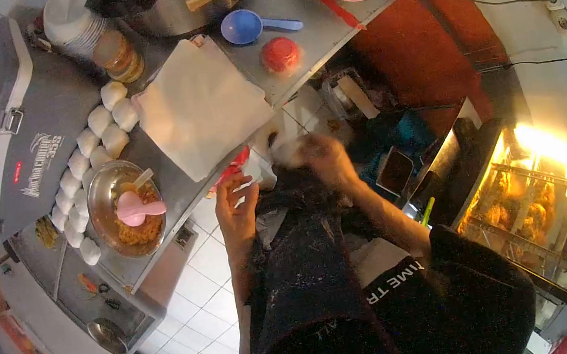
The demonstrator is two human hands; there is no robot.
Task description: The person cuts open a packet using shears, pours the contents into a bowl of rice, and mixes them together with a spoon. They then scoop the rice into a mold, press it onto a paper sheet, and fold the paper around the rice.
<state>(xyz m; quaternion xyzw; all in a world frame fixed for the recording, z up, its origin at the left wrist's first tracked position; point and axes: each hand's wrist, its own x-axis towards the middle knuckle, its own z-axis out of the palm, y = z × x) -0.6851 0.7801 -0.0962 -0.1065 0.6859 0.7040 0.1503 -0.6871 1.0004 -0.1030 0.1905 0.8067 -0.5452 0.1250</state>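
My left hand (pixel 237 203) is raised in front of my body, fingers bent and apart, with nothing plainly held. Close to its fingertips is a red and white packet (pixel 240 162), partly hidden at the counter's edge. My right hand (pixel 328 160) is smeared by motion, with its fingers drawn together around a whitish, blurred thing (pixel 286 149) whose kind I cannot make out. On the counter ahead lies a stack of pale paper sheets (pixel 201 108). To the left stands a metal bowl (pixel 97 221) of orange-brown crumbly food (pixel 139 235), a pink scoop (pixel 139 209) resting in it.
White rounded bundles (pixel 114 140) line the counter beside a grey cooler box (pixel 41 120). A blue scoop (pixel 243 27) and a red round object (pixel 280 54) sit near the edge. A large metal pot (pixel 173 8) stands behind. At right glows a lit glass food cabinet (pixel 529 211).
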